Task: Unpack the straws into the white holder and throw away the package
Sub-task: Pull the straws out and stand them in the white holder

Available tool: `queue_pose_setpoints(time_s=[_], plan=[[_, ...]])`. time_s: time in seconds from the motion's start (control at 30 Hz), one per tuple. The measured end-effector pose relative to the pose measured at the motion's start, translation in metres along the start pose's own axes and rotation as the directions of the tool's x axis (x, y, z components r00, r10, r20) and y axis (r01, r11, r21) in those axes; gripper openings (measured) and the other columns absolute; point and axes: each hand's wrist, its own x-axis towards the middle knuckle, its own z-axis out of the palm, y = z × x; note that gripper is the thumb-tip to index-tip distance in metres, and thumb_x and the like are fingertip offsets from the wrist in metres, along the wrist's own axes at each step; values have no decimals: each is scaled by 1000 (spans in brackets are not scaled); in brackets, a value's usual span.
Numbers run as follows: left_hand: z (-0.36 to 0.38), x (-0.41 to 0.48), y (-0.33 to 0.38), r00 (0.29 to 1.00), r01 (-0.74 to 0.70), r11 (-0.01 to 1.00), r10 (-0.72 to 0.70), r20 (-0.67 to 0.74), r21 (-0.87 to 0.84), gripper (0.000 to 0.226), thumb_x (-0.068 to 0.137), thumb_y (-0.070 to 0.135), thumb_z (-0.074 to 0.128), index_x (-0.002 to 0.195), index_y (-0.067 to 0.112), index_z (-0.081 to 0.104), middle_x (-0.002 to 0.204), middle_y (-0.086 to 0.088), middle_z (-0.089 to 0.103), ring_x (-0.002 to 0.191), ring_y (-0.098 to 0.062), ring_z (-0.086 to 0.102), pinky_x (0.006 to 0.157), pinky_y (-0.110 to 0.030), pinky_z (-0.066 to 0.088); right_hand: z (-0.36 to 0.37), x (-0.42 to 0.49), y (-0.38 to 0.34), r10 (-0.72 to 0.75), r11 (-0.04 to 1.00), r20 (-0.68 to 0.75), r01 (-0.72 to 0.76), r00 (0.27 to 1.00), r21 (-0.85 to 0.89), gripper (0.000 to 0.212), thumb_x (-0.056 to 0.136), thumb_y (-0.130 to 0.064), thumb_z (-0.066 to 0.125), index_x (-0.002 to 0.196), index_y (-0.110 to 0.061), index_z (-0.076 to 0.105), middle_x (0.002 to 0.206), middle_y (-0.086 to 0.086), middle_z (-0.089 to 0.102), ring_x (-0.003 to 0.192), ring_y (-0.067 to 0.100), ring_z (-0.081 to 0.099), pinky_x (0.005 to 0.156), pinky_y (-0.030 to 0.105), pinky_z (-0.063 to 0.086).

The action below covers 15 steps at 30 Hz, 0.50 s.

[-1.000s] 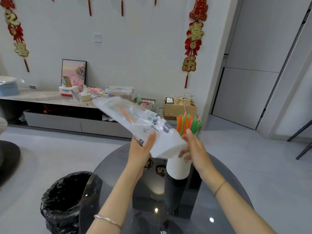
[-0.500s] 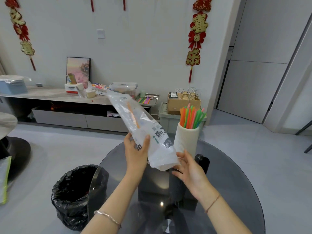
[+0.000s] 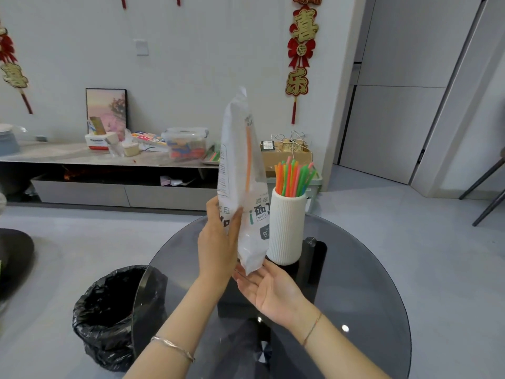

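My left hand (image 3: 218,242) grips the white plastic straw package (image 3: 240,170) near its lower end and holds it upright, upside down, over the glass table. One orange straw (image 3: 248,157) shows inside it. My right hand (image 3: 270,291) lies palm up with fingers straight just under the package's bottom end, touching or nearly touching it. The white ribbed holder (image 3: 287,228) stands on the table right of the package, full of several coloured straws (image 3: 293,176).
A round dark glass table (image 3: 355,296) is below my hands. A bin lined with a black bag (image 3: 114,313) stands on the floor at its left edge. A low cabinet (image 3: 82,157) with clutter runs along the far wall. Chair legs (image 3: 486,192) stand at the right.
The package has swung from a leftward tilt to nearly upright. My right hand has dropped from the holder to beneath the package's lower end, palm up.
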Motion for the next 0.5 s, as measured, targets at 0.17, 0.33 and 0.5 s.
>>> queue_pose_setpoints(time_s=[0.17, 0.33, 0.5], plan=[[4, -1, -8, 998, 66, 997, -66, -19, 30, 32, 98, 32, 38, 116, 7, 48, 82, -6, 64, 73, -29, 61, 59, -35, 44, 0, 0, 1, -18, 1000, 14, 18, 1000, 1, 29, 95, -19, 50, 112, 0, 64, 114, 21, 67, 101, 32, 65, 79, 38, 59], [7, 0, -18, 965, 260, 965, -261, 31, 17, 39, 102, 28, 26, 105, 5, 57, 77, -10, 60, 77, -33, 57, 65, -39, 45, 0, 2, -1, -149, 986, -3, 148, 989, -79, 22, 94, -19, 51, 106, -5, 63, 98, 15, 72, 89, 25, 70, 74, 33, 59], [5, 7, -28, 869, 492, 854, -494, 32, -167, 43, 103, 28, 26, 68, 13, 44, 65, -3, 49, 64, -22, 45, 56, -29, 35, -3, 3, -4, -473, 837, -13, 444, 881, -320, 8, 93, -17, 54, 91, -11, 48, 104, 10, 69, 86, 26, 73, 63, 28, 57]])
